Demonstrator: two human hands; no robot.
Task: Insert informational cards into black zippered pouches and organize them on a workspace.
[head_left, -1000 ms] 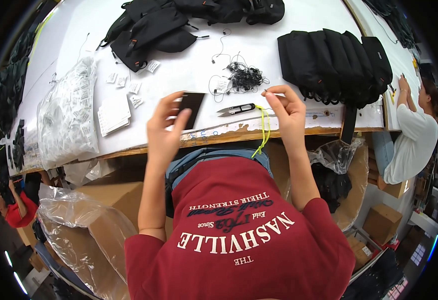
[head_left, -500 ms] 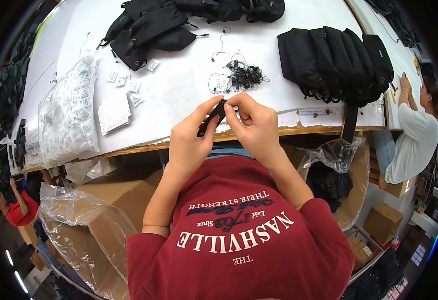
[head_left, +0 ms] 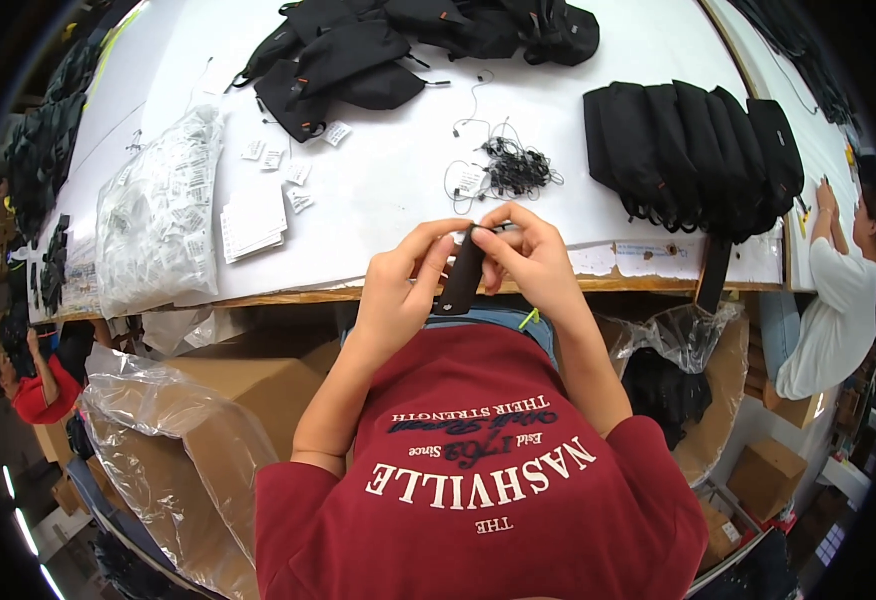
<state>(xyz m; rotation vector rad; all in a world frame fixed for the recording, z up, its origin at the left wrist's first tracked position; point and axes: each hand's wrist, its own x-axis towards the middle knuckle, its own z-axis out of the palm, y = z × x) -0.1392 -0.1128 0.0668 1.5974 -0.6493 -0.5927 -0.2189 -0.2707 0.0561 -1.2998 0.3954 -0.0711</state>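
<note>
Between my two hands, just over the table's near edge, is a narrow black tag with a small light mark at its lower end. My left hand pinches its upper left side with thumb and fingertips. The fingers of my right hand are closed at its top corner; any cord they hold there is too small to make out. Beyond the hands lies a tangled pile of black tag cords, with a white label at its left side.
Black bags stand in a row at right; more lie at the back. Loose white labels, a stack of white cards and a clear bag of labels are at left. Another person works at far right.
The black tag has swung from a slant to nearly upright, so more of its face shows. Both hands stay closed at its top. The whole view has shifted slightly.
</note>
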